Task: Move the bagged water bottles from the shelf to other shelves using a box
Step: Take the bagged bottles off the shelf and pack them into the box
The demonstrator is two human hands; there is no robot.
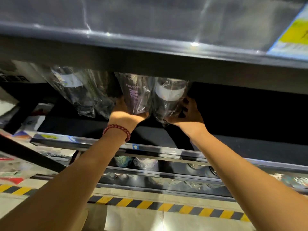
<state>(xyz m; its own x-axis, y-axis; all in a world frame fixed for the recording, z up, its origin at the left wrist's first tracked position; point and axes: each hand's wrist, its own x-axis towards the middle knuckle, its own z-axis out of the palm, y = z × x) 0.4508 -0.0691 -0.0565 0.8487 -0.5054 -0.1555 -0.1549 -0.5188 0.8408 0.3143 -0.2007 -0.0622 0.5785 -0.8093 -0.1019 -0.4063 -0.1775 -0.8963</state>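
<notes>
Floor point(133, 219) nearest cam: 1 yellow/black hazard stripe point(166, 206) running along the rack base. Above it, lower shelves point(166, 176) w/ more wrapped stock, too blurred to count. 2 bare forearms reach up from the bottom corners; red bead bracelet point(117, 130) on left wrist. Left hand point(125, 115) grips the base of 1 bagged bottle w/ purple print point(135, 95), fingers curled round its near-left side. Right hand point(186, 114) grips 1 bagged bottle w/ white label point(169, 95), fingers wrapped round its right side. The 2 held bottles touch side by side, tilted, over the dark shelf point(233, 124), tops tucked under the shelf edge above point(150, 64). Left of them, 2 more bagged bottles point(80, 92) on the same shelf, leaning, just beside left hand. Total 4 bagged bottles countable at this level. Far top right: 1 yellow price tag point(293, 32).
</notes>
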